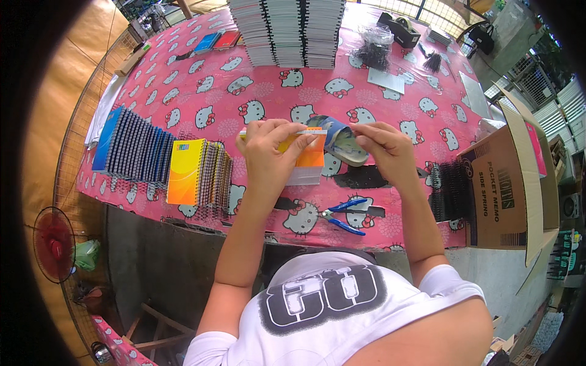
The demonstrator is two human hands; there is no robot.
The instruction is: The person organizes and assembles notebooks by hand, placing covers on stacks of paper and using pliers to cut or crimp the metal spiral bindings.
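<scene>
The left hand (pixel 267 146) pinches an orange-and-yellow notebook (pixel 312 156) over the pink worktop (pixel 268 91); the right hand (pixel 389 150), just beside it, has fingertips pressed together, on what I cannot tell. The open cardboard box (pixel 497 192) shows something pinkish-red (pixel 536 149) inside.

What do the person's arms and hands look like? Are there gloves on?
No gloves: the left hand and right hand are bare. So are both forearms, with no watch in sight. The sleeves are short and white, like the shirt with its big dark print.
</scene>
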